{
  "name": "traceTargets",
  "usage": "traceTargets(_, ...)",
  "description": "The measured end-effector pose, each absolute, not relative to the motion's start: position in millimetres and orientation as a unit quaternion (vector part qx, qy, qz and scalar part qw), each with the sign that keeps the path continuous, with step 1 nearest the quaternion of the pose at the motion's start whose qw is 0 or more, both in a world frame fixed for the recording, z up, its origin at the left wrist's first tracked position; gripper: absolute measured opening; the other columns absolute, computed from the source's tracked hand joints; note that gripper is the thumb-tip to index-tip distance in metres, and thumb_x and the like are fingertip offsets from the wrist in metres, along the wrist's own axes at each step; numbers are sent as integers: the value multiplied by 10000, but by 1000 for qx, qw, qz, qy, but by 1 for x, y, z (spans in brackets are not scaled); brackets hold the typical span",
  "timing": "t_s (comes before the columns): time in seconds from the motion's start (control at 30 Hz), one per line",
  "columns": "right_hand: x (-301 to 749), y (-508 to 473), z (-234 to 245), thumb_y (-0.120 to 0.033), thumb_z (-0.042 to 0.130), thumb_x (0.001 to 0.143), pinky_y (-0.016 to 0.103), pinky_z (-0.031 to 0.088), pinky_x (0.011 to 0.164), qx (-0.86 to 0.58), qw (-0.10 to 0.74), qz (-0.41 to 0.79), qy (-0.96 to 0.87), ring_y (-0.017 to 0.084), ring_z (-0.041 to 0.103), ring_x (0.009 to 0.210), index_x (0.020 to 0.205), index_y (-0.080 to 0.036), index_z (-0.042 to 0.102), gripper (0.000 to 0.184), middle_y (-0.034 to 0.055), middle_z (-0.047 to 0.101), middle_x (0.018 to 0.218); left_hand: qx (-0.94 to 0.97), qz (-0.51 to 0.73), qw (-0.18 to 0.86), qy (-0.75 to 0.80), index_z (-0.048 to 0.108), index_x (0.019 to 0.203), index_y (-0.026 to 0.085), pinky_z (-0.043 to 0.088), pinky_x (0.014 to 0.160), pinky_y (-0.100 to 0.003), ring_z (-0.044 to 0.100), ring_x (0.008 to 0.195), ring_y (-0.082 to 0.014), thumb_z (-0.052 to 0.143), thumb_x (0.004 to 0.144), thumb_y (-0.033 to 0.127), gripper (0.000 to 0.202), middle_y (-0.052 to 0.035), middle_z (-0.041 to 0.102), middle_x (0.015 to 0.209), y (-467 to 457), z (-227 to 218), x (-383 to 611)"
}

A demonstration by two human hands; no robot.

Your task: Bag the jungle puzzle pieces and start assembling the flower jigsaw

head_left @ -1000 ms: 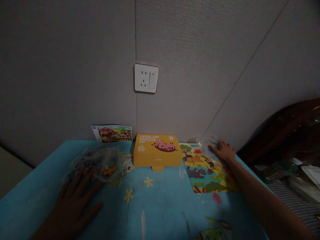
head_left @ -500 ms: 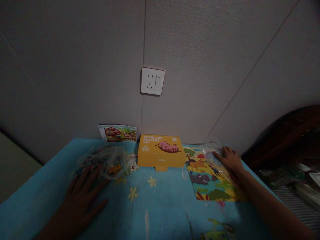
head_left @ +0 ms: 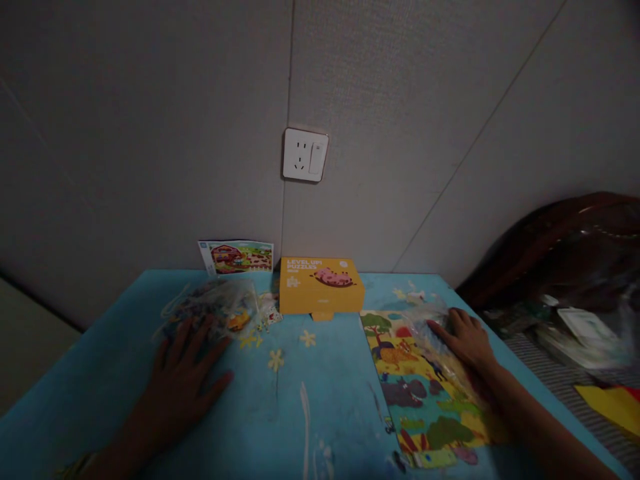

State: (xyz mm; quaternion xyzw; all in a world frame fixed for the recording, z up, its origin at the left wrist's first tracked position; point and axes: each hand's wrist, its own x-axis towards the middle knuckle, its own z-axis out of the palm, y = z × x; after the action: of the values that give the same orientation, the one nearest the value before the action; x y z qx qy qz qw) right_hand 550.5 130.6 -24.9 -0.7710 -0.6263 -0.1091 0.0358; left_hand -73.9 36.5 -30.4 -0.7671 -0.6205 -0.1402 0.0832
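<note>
Plastic wrap (head_left: pixel 425 325): pinned under right hand (head_left: pixel 467 340), fingers spread flat, gripping nothing.
Puzzle picture (head_left: pixel 420 393): just dragged nearer, top edge now level with front of yellow box (head_left: pixel 320 285).
Left hand (head_left: pixel 185 373): flat and open, fingertips on bag of pieces (head_left: pixel 220 310).

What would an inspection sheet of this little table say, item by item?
Surface: blue table with flower and cartoon prints.
Job's things: clear bag of puzzle pieces at the left; animal puzzle sheet at the right, with a crumpled clear bag on it.
Clutter: yellow puzzle box by the wall; farm picture card leaning on the wall.
Hands: left hand flat, fingertips on the bag of pieces; right hand lying open on the crumpled bag.
Cables: nothing seen.
Surroundings: grey wall with a white socket; dark wooden furniture and striped cloth at the right.
</note>
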Motion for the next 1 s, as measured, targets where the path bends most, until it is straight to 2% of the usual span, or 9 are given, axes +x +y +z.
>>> traceTargets(0.23,496,89,-20,-701,321,853,539,386,956,-794,44,-87,-600,378,435,1197,1266,-186,497,683,132,475,1374,-769,-149,107,-613,604,1297,264,162,1095,-665,111,1454,-407,489,857,470,499,-110,283,1561,32,-24,-66)
traceTargets(0.37,451,69,-16,-732,317,843,564,383,932,-810,60,-71,-580,377,436,1184,1278,-215,494,699,128,473,1367,-771,-153,104,-610,575,1327,270,196,1074,-678,96,1453,-418,491,863,480,516,-112,293,1556,42,-23,-70)
traceTargets(0.57,374,43,-14,-749,349,833,588,370,901,-822,81,-71,-560,407,446,1153,1252,-199,516,711,177,496,1298,-774,-146,86,-611,572,1328,256,203,1052,-697,113,1437,-451,478,889,479,501,-125,300,1551,76,-20,-82)
traceTargets(0.67,334,33,-12,-726,351,852,592,384,867,-815,95,-91,-564,419,453,1131,1225,-181,523,683,197,509,1263,-770,-174,93,-607,591,1304,239,209,1048,-693,145,1424,-455,474,906,429,457,-133,328,1532,79,-17,-84)
traceTargets(0.73,307,28,-13,-726,339,856,602,383,855,-800,103,-100,-582,427,452,1124,1217,-185,520,675,203,513,1246,-765,-220,110,-595,652,1221,217,246,1070,-633,235,1393,-427,485,905,357,384,-125,412,1472,74,-14,-85)
traceTargets(0.83,264,20,-14,-731,310,859,604,384,847,-774,120,-92,-614,425,451,1117,1227,-204,503,671,204,504,1263,-772,-284,121,-555,733,1015,186,331,1076,-468,432,1249,-317,492,897,252,276,-118,562,1253,60,-8,-81)
traceTargets(0.9,236,13,-13,-728,298,863,598,378,853,-762,127,-75,-631,426,438,1134,1237,-209,493,669,207,498,1275,-779,-297,105,-542,739,933,156,406,990,-396,519,1080,-264,491,890,218,259,-140,587,1077,50,-5,-74)
traceTargets(1.0,203,8,-6,-725,317,858,601,371,852,-742,109,-41,-660,445,435,1144,1238,-192,500,680,228,502,1271,-766,-269,63,-580,722,902,158,449,834,-358,542,912,-239,535,856,211,200,-121,581,929,42,-5,-65)
